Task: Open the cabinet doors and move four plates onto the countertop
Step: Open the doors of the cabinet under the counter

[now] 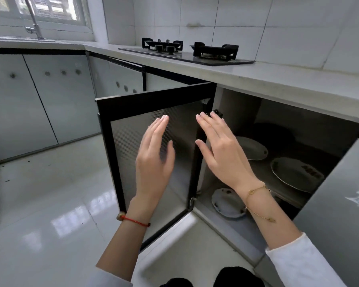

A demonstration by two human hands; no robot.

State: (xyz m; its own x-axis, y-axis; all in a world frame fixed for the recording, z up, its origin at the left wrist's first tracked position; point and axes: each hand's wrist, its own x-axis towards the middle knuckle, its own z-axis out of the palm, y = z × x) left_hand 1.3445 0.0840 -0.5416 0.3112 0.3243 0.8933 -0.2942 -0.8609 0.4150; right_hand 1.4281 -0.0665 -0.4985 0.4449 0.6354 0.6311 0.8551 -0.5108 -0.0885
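Both doors of the lower cabinet stand open: the left door (120, 125) with its black frame and patterned panel swings out toward me, the grey right door (340, 214) hangs at the right edge. Inside lie three white plates: one at the back (252, 149), a larger one on the right (294, 174), a small patterned one near the front (226, 203). My left hand (155, 162) hovers with straight fingers in front of the left door's panel. My right hand (222, 150) is raised at the cabinet mouth, fingers straight, holding nothing. The white countertop (278, 79) runs above.
A black gas hob (187, 51) sits on the countertop's far part. A tap (34, 23) stands by the window at the left. Closed grey cabinets (39, 100) line the left wall. The glossy tiled floor (50, 204) spreads below, and my dark shoes (236, 276) show at the bottom edge.
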